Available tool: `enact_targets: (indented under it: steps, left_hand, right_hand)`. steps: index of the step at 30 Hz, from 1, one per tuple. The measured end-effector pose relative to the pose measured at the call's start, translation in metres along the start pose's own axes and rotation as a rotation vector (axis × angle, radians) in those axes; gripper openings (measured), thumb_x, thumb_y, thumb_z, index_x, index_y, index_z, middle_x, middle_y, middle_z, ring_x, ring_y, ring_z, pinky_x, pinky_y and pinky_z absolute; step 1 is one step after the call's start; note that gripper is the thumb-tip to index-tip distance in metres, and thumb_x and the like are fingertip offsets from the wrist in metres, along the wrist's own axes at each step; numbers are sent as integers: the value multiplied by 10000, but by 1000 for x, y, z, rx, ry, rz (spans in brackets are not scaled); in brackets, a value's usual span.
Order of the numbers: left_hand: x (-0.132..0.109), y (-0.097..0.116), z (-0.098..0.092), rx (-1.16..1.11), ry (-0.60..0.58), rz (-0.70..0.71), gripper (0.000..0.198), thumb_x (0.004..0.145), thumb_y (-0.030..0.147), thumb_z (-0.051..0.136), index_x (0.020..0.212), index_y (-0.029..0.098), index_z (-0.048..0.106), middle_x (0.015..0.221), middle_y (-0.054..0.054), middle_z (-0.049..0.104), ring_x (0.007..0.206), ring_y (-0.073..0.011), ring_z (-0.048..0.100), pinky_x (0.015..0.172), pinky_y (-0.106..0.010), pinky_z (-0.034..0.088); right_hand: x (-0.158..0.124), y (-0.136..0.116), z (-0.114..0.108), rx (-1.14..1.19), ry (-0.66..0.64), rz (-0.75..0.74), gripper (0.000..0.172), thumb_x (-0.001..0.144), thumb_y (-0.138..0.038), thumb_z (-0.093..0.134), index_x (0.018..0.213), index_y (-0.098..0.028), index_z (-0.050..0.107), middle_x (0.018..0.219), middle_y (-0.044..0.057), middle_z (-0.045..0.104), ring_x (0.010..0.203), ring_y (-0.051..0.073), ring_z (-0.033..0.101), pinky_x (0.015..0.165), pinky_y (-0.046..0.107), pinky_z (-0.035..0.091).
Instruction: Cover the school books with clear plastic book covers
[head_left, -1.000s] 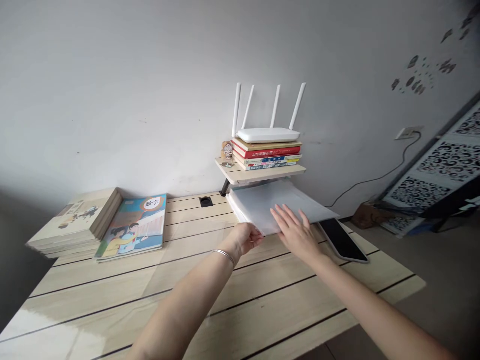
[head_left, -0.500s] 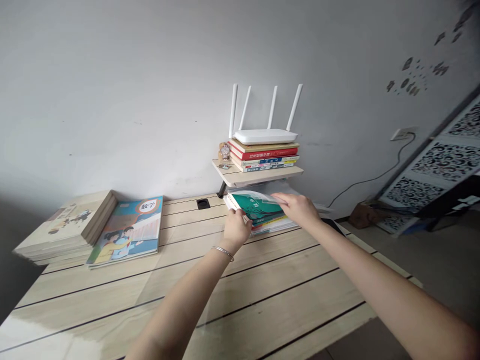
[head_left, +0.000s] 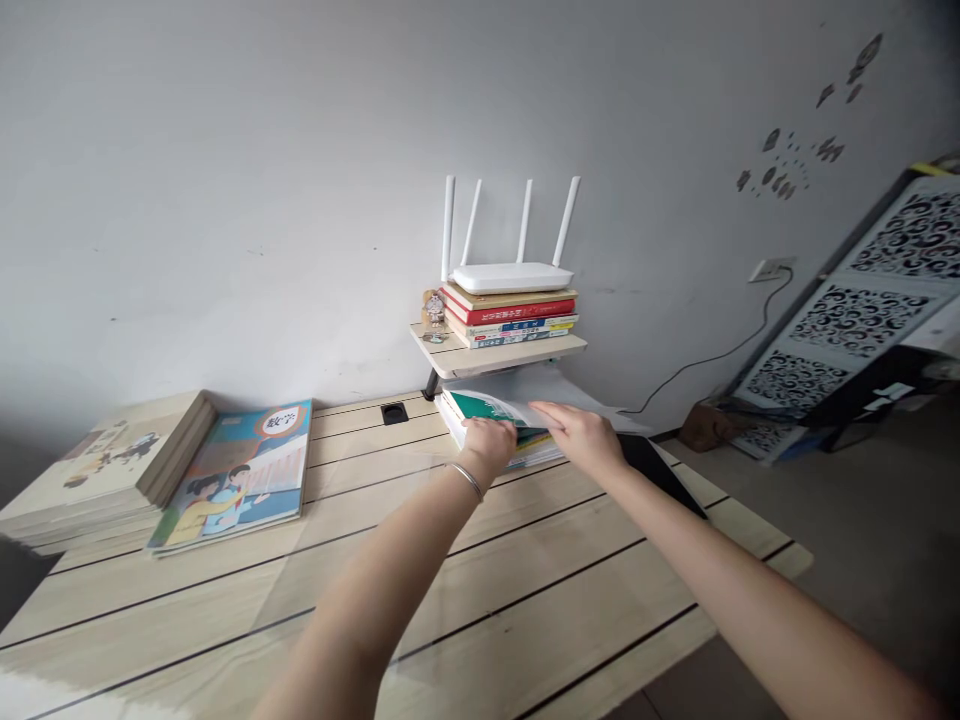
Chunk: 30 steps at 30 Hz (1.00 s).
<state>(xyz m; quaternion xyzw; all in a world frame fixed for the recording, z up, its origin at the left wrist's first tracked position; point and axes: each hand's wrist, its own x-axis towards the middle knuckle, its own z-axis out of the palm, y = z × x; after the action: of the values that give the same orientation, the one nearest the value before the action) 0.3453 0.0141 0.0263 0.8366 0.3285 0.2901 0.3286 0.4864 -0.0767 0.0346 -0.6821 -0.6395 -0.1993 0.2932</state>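
Currently, the work in hand is uncovering a low stack of books (head_left: 536, 455) lying on the far part of the tabletop (head_left: 525, 580), directly under a small wall shelf (head_left: 495, 355). The right hand (head_left: 581, 437) is holding a translucent sheet (head_left: 559, 392) raised off the stack; its grip is pinching the sheet's near edge, fingers stretched flat on top, thumb hidden beneath. The left hand (head_left: 489, 440) is curling its grip closed around the near left corner of the green book (head_left: 487, 408), which is lying topmost on that stack and is half uncovered.

In my judgement, drawing the green book out calls for a pull toward the near side while the sheet is being kept raised.

Clearance above is tight: the shelf is carrying stacked books (head_left: 514, 312) and a router (head_left: 512, 277), so upward travel is limited. To the right, a dark tablet (head_left: 664, 470) is lying just beside the stack, near the tabletop's right edge. Near and left, the tabletop is offering open room; a textbook (head_left: 240, 475) and a second pile (head_left: 105, 465) are lying well apart at the far left.
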Motion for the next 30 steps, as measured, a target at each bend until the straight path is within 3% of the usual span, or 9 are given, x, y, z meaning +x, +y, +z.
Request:
enact_targets:
  steps: [5, 12, 18, 21, 24, 27, 30]
  left_hand:
    - [1, -3, -6, -11, 33, -5, 123, 750, 33, 550, 689, 140, 560, 989, -160, 542, 1222, -351, 362, 948, -495, 332]
    - [-19, -18, -55, 78, -5, 85, 284, 840, 48, 402, 979, 201, 597, 1281, -143, 482, 1323, -280, 254, 1068, -465, 214]
    - [-84, -41, -126, 156, -103, 266, 442, 824, 43, 393, 1146, 258, 605, 1322, -58, 521, 1327, -208, 336, 1123, -391, 201]
    - [-123, -63, -170, 250, -120, 202, 486, 827, 56, 360, 1185, 291, 591, 1327, -14, 530, 1337, -187, 326, 1108, -414, 265]
    - [-161, -89, -205, 312, -109, 142, 419, 851, 131, 384, 1119, 331, 636, 1282, -11, 569, 1275, -206, 416, 1071, -419, 327]
    - [-195, -115, -214, 376, -36, 42, 391, 820, 137, 421, 1031, 347, 673, 1295, -22, 542, 1142, -234, 523, 996, -432, 403]
    - [-218, -136, -199, 396, 253, -163, 493, 715, 69, 453, 1146, 261, 597, 1212, -108, 524, 971, -232, 579, 898, -444, 465]
  right_hand:
    - [-2, 0, -2, 20, 22, -13, 364, 871, -189, 388, 1096, -244, 669, 1086, 41, 688, 940, 198, 664, 808, 305, 514]
    - [-1, 1, 2, 13, 31, 5, 355, 884, -204, 384, 1091, -257, 668, 1092, 27, 685, 946, 195, 663, 813, 314, 517]
    - [-8, 3, 13, -11, 28, -15, 363, 883, -173, 373, 1077, -241, 673, 1094, 34, 685, 955, 199, 663, 826, 315, 512]
    - [-14, 4, 21, 4, -32, -100, 392, 859, -111, 371, 1070, -246, 673, 1111, 34, 678, 983, 185, 651, 871, 308, 493]
    - [-21, 8, 31, 27, -72, -188, 412, 836, -79, 371, 1064, -242, 673, 1105, 38, 681, 1001, 177, 639, 909, 314, 475]
    - [-27, 13, 44, 32, -63, -233, 421, 816, -67, 369, 1045, -239, 678, 1082, 39, 689, 1011, 186, 629, 920, 347, 471]
    - [-31, 18, 53, 16, -60, -263, 418, 799, -72, 372, 1032, -224, 684, 1068, 59, 691, 994, 208, 625, 901, 380, 477]
